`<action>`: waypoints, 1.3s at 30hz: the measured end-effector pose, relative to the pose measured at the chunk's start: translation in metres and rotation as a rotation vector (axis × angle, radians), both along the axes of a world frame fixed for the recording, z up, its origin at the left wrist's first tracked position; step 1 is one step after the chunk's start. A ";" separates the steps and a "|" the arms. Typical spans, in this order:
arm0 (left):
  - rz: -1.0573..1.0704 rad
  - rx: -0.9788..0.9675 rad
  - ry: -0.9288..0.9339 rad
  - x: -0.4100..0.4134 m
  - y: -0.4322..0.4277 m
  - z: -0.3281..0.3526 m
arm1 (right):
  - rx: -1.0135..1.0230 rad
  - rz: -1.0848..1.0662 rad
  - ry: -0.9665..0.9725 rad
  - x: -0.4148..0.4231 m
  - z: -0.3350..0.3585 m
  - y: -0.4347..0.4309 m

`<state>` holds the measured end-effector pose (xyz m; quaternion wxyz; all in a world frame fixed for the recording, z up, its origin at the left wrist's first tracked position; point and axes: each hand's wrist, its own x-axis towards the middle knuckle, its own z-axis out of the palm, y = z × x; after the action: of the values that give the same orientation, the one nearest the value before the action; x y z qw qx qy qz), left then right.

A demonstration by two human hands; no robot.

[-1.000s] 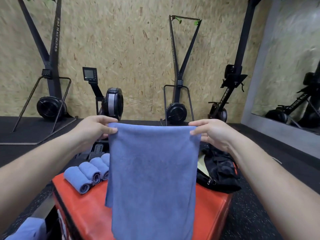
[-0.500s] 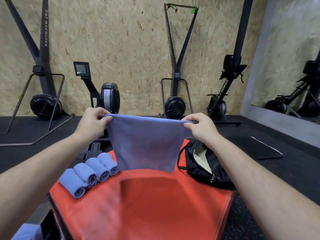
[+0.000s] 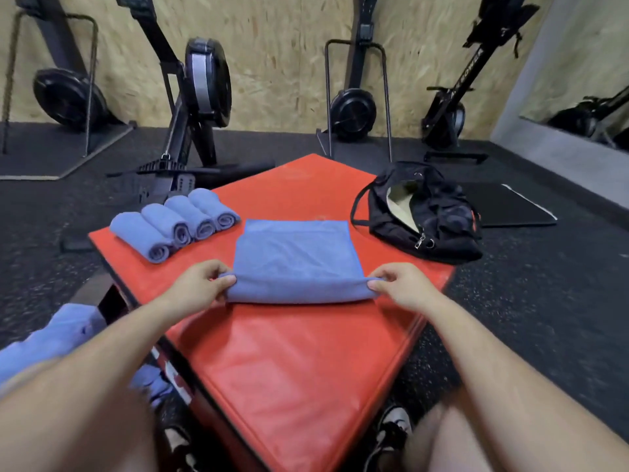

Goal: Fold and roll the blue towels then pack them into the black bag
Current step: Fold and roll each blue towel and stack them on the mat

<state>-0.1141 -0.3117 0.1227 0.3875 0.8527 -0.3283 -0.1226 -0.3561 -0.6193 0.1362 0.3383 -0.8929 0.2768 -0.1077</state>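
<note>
Two hands' fingers (left hand, right hand) pinch the blue towel on a red gym box.

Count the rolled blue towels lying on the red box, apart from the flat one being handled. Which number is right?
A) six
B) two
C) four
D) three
C: four rolled towels lie side by side on the red box, to the left of the flat towel, whose near edge the left hand and the right hand pinch.
</note>
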 end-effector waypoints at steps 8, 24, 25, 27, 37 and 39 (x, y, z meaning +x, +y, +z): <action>0.042 0.019 -0.006 -0.005 0.002 -0.010 | 0.044 0.043 0.126 -0.003 -0.007 0.009; -0.213 0.416 -0.366 -0.010 -0.038 -0.029 | -0.286 0.179 0.331 0.041 -0.032 0.045; -0.215 0.440 -0.344 -0.011 -0.037 -0.026 | -0.264 0.179 0.345 0.039 -0.029 0.045; -0.258 0.509 -0.290 -0.016 -0.031 -0.019 | -0.231 0.195 0.392 0.033 -0.023 0.047; -0.319 0.472 -0.362 -0.012 -0.056 -0.002 | -0.480 0.353 0.548 0.050 0.019 0.064; -0.321 0.530 -0.394 0.003 -0.074 -0.003 | -0.541 0.388 0.594 0.075 0.027 0.054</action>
<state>-0.1109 -0.3861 0.1200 0.0584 0.8684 -0.4829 -0.0962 -0.2807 -0.5654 0.1632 0.0121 -0.9770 0.1512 0.1501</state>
